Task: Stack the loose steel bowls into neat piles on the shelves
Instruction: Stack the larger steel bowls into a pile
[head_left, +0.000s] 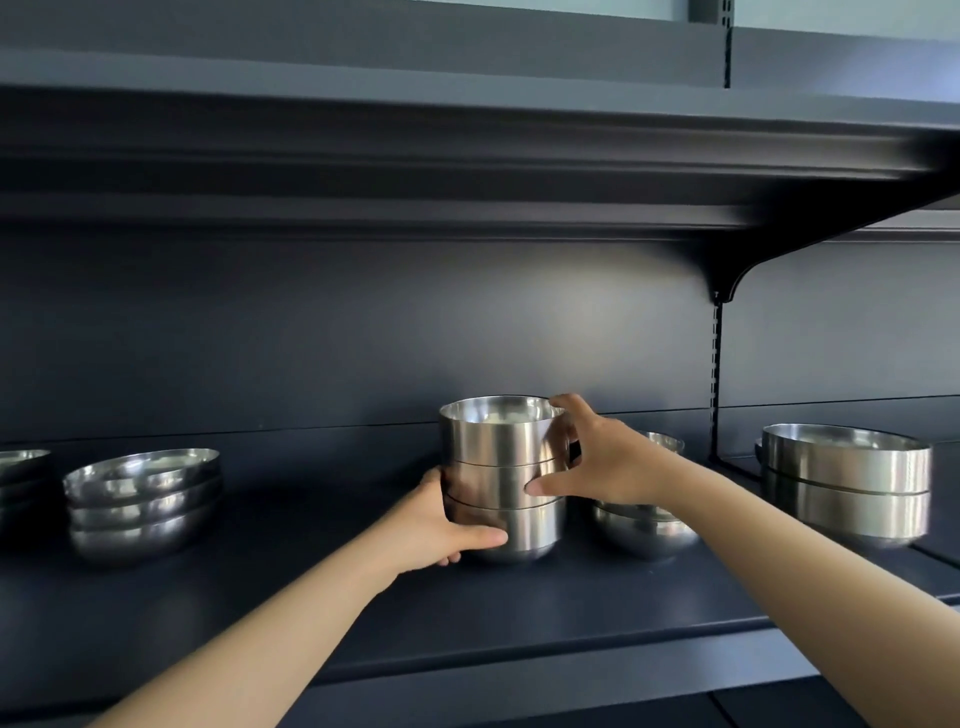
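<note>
The head view shows a dark blue-grey metal shelf (519, 613) that runs across the lower half of the frame, with a back panel (311, 332) of the same colour behind it. A second shelf (467, 171) hangs above it in the upper half, carried by a black bracket (737, 275) at the right, where a slotted upright (716, 374) goes down.

In the middle of the frame stands a pile of three steel bowls (501, 478) with straight walls. The left hand (441, 525) grips the lowest bowl of this pile, with the thumb lying across its front. The right hand (597, 457) holds the upper part of the pile: the thumb presses on the middle bowl and one finger reaches over the rim of the top bowl.

Just to the right, partly hidden behind the right hand, is a pile of round bowls (644, 530); I cannot count them. At the right edge stands a pile of two wider bowls (847, 483). At the left is a pile of about four shallow bowls (143, 499), and one more pile (21, 467) is cut off by the left edge.
</note>
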